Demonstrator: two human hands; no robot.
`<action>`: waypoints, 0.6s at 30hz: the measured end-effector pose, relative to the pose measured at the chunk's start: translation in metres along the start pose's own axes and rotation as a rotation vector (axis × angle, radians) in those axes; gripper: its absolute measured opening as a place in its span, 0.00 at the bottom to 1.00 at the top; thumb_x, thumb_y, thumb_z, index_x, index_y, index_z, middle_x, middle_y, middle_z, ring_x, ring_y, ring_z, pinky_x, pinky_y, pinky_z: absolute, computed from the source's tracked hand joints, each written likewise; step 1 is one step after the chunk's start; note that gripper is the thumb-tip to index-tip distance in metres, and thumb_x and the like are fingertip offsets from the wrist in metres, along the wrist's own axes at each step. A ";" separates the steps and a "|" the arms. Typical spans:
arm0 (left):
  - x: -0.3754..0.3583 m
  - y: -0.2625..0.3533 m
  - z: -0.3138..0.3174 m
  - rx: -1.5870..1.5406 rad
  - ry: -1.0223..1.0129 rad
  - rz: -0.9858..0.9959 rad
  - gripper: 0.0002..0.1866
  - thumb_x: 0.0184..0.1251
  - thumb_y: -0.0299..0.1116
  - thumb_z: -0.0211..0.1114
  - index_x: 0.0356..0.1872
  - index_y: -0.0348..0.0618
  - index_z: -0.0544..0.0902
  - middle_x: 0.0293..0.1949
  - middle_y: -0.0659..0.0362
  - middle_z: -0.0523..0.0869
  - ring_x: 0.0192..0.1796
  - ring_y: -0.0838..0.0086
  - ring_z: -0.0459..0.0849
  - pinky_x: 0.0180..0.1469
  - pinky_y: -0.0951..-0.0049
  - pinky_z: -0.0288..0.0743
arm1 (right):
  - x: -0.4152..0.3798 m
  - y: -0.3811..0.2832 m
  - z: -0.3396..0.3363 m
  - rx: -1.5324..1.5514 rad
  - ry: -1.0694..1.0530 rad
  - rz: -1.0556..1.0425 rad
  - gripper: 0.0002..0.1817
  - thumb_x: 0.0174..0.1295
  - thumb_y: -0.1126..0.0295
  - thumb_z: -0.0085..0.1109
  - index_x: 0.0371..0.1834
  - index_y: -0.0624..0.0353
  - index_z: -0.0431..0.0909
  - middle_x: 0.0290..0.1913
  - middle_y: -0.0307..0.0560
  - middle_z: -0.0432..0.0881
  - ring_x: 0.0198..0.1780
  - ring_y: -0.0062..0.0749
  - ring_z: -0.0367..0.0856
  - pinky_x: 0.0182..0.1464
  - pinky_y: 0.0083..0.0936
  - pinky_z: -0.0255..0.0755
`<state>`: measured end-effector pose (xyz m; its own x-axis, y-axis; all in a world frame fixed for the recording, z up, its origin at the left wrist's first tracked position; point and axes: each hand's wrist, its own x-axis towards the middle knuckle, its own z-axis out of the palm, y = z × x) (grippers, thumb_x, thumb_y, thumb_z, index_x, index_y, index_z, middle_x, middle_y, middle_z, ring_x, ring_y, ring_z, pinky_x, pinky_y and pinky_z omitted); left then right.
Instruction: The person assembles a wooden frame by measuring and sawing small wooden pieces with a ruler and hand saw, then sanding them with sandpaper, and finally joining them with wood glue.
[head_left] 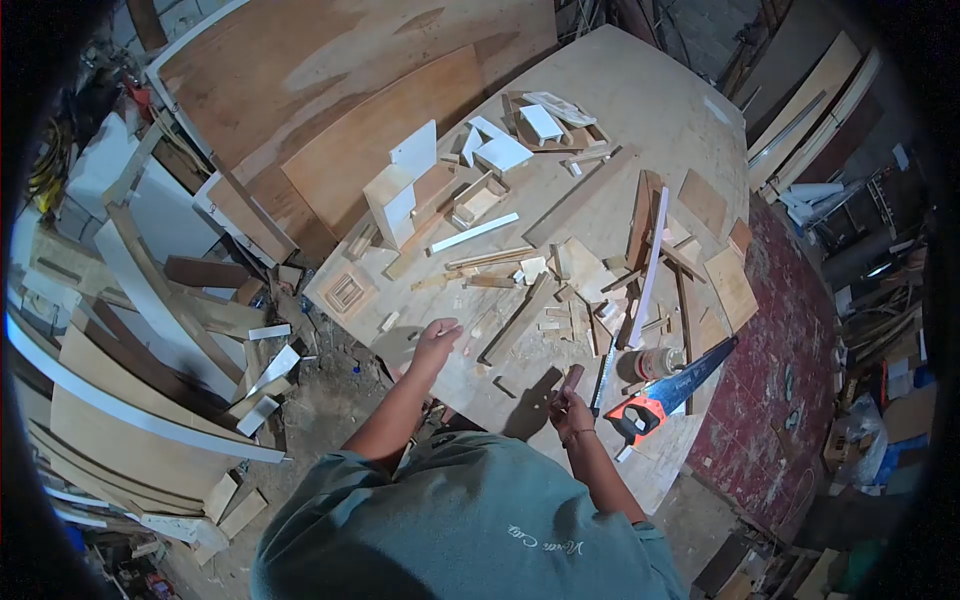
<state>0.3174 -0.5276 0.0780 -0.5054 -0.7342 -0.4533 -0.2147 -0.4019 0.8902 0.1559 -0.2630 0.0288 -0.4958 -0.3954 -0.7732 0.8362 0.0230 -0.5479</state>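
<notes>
My right hand (573, 415) is closed around a short brown piece of wood (569, 381), which points up from the fingers over the near edge of the workbench (655, 100). My left hand (436, 345) hovers above the bench's left side with its fingers curled together. Whatever may be in those fingers is too small to make out. Just right of my right hand lie a narrow metal ruler or blade (604, 375) and a handsaw (690, 382) with an orange-and-black handle. A jar (658, 364) stands beside the saw.
Wood offcuts and strips (520, 320) cover the bench's middle. White-faced box pieces (400, 195) and a small open wooden box (480, 199) stand farther back. A square wooden piece with nested frames (347, 291) lies at the left corner. Curved panels (150, 420) lean at left.
</notes>
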 end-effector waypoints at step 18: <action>0.150 0.025 0.092 1.005 -0.052 0.676 0.29 0.52 0.35 0.65 0.57 0.41 0.71 0.60 0.51 0.69 0.68 0.54 0.60 0.67 0.50 0.55 | 0.014 -0.016 0.027 -0.336 0.261 -0.451 0.20 0.61 0.68 0.54 0.58 0.58 0.71 0.52 0.40 0.77 0.47 0.25 0.76 0.45 0.26 0.72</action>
<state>0.1595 -0.5979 0.0363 -0.7944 -0.5995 0.0980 -0.4358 0.6749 0.5955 0.1421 -0.2937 0.0353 -0.8600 -0.1966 -0.4710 0.4321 0.2106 -0.8769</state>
